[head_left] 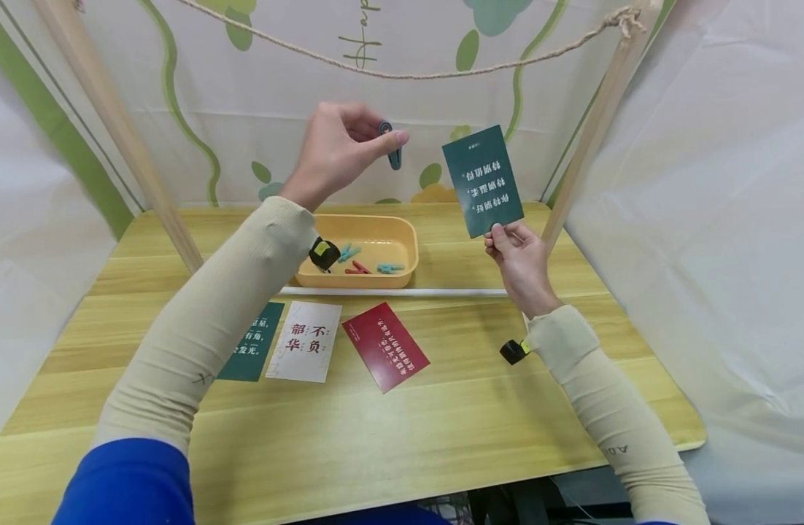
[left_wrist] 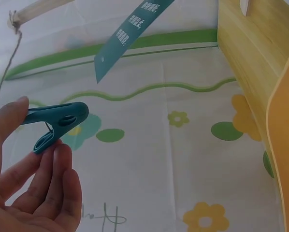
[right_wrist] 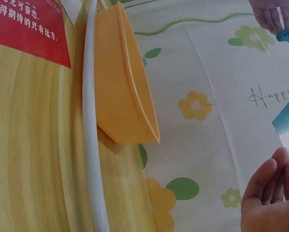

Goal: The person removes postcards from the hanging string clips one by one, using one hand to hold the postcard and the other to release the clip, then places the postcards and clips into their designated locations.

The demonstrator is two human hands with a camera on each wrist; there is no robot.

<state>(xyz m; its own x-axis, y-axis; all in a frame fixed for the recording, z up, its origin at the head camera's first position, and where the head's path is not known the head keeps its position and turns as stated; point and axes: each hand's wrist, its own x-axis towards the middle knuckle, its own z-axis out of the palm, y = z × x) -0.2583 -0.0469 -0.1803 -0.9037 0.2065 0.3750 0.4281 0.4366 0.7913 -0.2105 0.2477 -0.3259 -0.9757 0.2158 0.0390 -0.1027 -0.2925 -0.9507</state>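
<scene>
Between thumb and fingers my left hand (head_left: 341, 149) pinches a dark teal clothespin (left_wrist: 62, 121), held in the air above the yellow basket (head_left: 402, 275). My right hand (head_left: 523, 266) grips the lower edge of a dark green card (head_left: 484, 182) with white printed characters, raised off the table at the right. Both hands are below a twine rope (head_left: 402, 76) that sags between two wooden posts. The card and the clothespin are apart. In the right wrist view only part of the card shows.
Inside the basket lie several blue and red clothespins (head_left: 358, 267). A white bar (head_left: 441, 292) crosses the table in front of it. Nearer lie a red card (head_left: 386, 348), a white card (head_left: 304, 341) and a green card (head_left: 252, 346), partly behind the left sleeve. A wooden post (head_left: 595, 127) stands right.
</scene>
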